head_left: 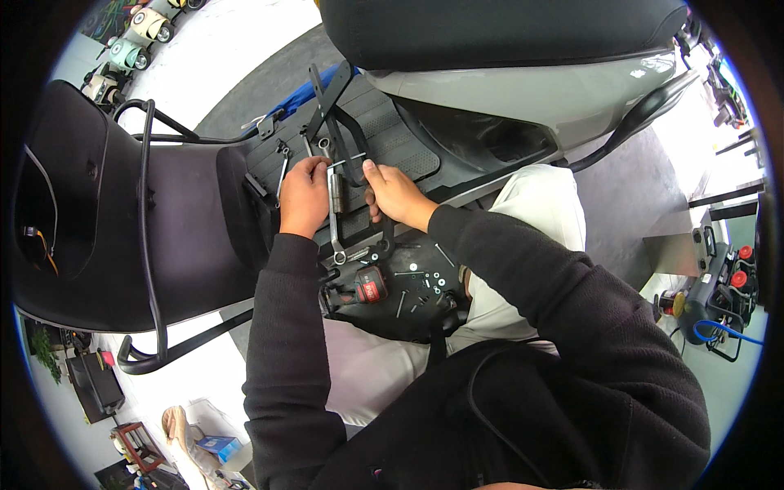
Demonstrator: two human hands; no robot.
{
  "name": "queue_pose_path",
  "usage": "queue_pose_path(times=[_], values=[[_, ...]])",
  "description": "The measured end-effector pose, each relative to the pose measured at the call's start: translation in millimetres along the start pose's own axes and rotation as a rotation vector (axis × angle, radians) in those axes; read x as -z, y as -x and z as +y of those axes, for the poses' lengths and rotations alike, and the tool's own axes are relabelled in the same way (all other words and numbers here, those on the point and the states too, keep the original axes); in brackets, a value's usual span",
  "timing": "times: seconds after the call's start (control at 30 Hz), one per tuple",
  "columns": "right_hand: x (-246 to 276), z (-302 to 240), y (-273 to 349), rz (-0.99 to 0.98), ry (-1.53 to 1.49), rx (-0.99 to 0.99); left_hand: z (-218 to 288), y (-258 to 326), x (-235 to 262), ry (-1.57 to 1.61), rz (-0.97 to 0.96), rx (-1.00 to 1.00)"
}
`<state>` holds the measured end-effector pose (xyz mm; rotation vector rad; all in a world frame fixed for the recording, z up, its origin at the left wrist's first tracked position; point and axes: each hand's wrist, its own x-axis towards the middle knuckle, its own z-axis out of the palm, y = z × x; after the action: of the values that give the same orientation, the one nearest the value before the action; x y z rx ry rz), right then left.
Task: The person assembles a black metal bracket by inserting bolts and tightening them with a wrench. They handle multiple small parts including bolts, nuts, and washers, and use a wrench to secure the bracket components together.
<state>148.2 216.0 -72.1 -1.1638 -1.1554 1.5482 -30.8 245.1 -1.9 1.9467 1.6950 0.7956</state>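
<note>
My left hand [305, 198] is closed, its fingertips pinching a thin silver bolt [348, 159] that points toward the right. My right hand [400, 196] is wrapped round a black tubular metal bracket [353, 131], which rises from the footboard toward the seat. A ring wrench [336, 230] lies lengthwise right beside my left hand, its ring end nearest me. Next to it is a dark metal cylinder [340, 196]. Another wrench [283, 170] rests on the footboard [384, 114] to the left of my left hand.
A red and black power tool [369, 283] lies below my hands, beside scattered bolts, nuts and washers [433, 282]. The scooter's dark seat [506, 33] overhangs at upper right. Its front shield [192, 220] and a black guard bar [145, 229] stand at left.
</note>
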Motion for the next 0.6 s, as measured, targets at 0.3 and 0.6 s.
queue_pose_path(times=[0.3,0.6], values=[[13,-12,-16,0.142,0.529,0.140,-10,0,-13,-0.002,0.016,-0.031],[16,-19,-10,0.313,0.997,0.264,-10,-1,-10,-0.062,0.003,-0.141]])
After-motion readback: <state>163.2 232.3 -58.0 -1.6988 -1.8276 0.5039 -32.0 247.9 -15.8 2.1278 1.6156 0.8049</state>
